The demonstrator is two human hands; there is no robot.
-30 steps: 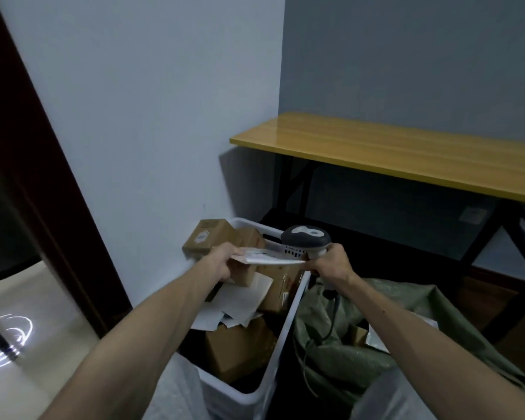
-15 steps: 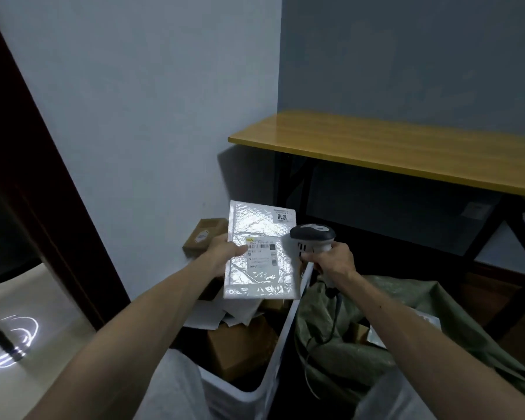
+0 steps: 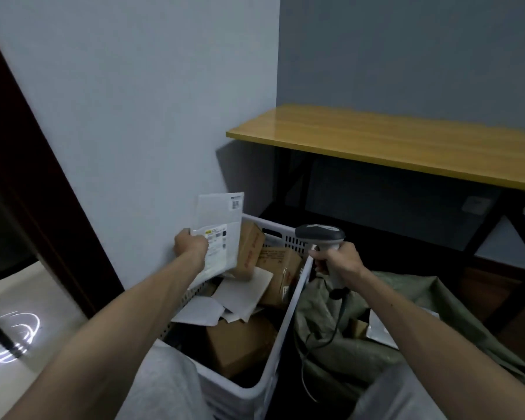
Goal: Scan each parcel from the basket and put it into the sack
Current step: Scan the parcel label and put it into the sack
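A long yellow table [image 3: 406, 147] stands by the wall. Below it a green sack [image 3: 437, 313] lies open, right beside the white basket [image 3: 285, 322], which is full of brown boxes [image 3: 240, 344]. The left hand [image 3: 191, 247] grips a flat white parcel [image 3: 222, 225], held up over the basket's far left side. The right hand [image 3: 337, 262] grips the gray scanner [image 3: 320, 236], apart from the parcel.

mailer label [image 3: 216, 241] print, box [image 3: 250, 249] lettering, both illegible
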